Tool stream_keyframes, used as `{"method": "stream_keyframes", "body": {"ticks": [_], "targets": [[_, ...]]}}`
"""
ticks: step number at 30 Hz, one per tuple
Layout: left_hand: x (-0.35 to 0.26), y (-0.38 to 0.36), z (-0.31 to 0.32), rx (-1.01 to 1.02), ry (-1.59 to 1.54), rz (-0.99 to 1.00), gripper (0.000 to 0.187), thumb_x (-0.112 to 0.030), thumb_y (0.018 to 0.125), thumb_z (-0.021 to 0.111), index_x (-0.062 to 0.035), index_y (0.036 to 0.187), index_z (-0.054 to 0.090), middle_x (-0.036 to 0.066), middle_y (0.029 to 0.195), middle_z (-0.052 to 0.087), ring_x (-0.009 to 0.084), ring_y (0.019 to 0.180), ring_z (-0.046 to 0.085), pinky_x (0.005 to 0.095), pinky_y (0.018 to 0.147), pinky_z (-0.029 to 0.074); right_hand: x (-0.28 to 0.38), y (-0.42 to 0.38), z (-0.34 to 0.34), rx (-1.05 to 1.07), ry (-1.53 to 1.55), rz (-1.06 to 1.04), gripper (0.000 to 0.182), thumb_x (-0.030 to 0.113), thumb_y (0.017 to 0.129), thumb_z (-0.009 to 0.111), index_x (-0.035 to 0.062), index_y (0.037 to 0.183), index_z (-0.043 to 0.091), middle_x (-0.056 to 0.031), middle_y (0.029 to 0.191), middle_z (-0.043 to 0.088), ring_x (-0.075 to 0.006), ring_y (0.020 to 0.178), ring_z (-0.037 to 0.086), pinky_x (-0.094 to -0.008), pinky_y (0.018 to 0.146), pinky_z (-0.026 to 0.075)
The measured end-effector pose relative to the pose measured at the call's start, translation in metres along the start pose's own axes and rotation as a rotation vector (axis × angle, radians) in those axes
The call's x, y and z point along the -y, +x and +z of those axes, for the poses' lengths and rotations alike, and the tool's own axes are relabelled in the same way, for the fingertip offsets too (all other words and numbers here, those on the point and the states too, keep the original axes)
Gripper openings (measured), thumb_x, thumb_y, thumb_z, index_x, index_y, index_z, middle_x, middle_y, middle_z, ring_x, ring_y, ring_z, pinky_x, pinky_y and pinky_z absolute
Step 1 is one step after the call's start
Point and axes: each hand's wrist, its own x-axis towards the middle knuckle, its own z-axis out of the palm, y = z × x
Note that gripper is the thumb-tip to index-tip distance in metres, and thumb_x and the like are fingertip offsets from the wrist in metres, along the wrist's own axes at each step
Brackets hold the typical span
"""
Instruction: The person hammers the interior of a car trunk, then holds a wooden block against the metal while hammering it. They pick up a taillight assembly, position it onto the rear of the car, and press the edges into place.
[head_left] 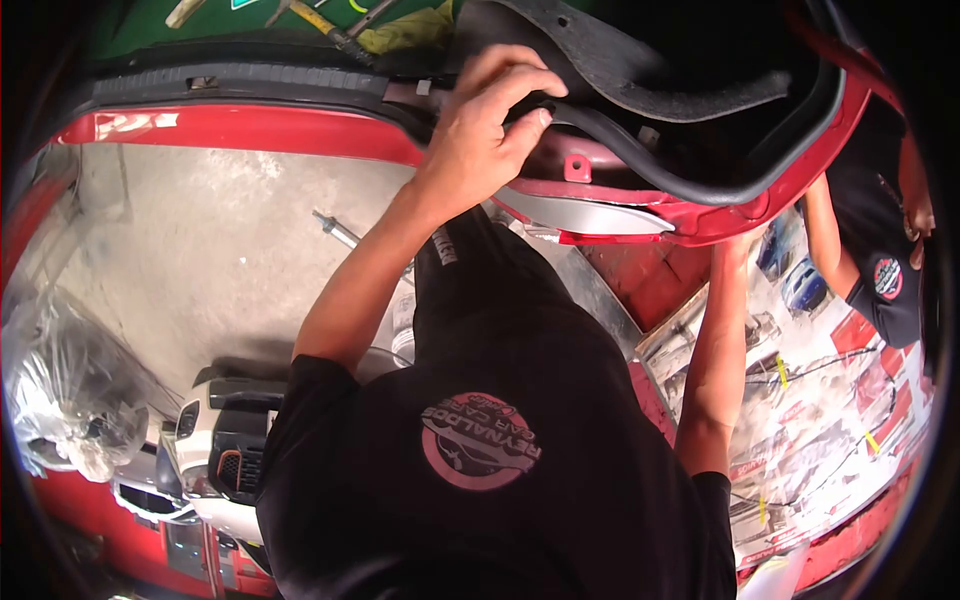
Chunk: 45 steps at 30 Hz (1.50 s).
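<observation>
My left hand [490, 125] is at the edge of the red car's body opening. Its thumb and fingers are closed around a black rubber seal [640, 160], which curves away to the right along the opening's rim. A red body panel [250, 135] runs to the left of this hand. Just right of it, a small red tab with a hole [577, 168] and a pale lamp-like strip [590, 214] show on the car. My right forearm [718, 340] reaches up to the car's lower edge, where the body hides my right hand and its fingers.
A yellow-handled hammer [325, 28] and yellow cloth [410, 30] lie inside the car on green. Loose dark trim [650, 85] lies over the opening. Another person [870, 220] stands at the right. A plastic-wrapped bundle [75, 385] and a white bumper [215, 450] are at left.
</observation>
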Motion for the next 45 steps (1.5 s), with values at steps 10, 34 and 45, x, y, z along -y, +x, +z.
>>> {"method": "stream_keyframes", "body": {"ticks": [10, 34, 45], "targets": [[-0.034, -0.010, 0.006, -0.051, 0.291, -0.021, 0.034, 0.015, 0.078, 0.062, -0.0027, 0.105, 0.073, 0.009, 0.104, 0.065, 0.0246, 0.084, 0.067, 0.0338, 0.075, 0.055, 0.002, 0.004, 0.007, -0.048, 0.133, 0.028, 0.054, 0.044, 0.112, 0.043, 0.0083, 0.152, 0.049, -0.0106, 0.149, 0.059, -0.0328, 0.131, 0.060, -0.0500, 0.110, 0.052], [-0.114, 0.026, 0.015, 0.519, 0.204, -0.161, 0.043, -0.012, 0.085, 0.070, -0.0012, 0.126, 0.072, 0.011, 0.106, 0.074, 0.0180, 0.098, 0.066, 0.0278, 0.089, 0.050, 0.001, 0.005, 0.010, -0.181, 0.046, -0.061, 0.044, 0.034, 0.111, 0.049, -0.0028, 0.131, 0.064, -0.0095, 0.123, 0.070, -0.0194, 0.109, 0.067, -0.0342, 0.100, 0.052], [-0.108, 0.114, 0.048, 1.263, 0.131, -0.528, 0.033, -0.032, 0.084, 0.079, -0.0023, 0.085, 0.064, -0.001, 0.071, 0.058, 0.0080, 0.062, 0.056, 0.0276, 0.052, 0.044, -0.012, 0.023, -0.009, -0.246, -0.150, -0.098, 0.054, 0.036, 0.113, 0.047, -0.0071, 0.144, 0.059, -0.0131, 0.138, 0.067, -0.0179, 0.124, 0.062, -0.0319, 0.109, 0.047]]}}
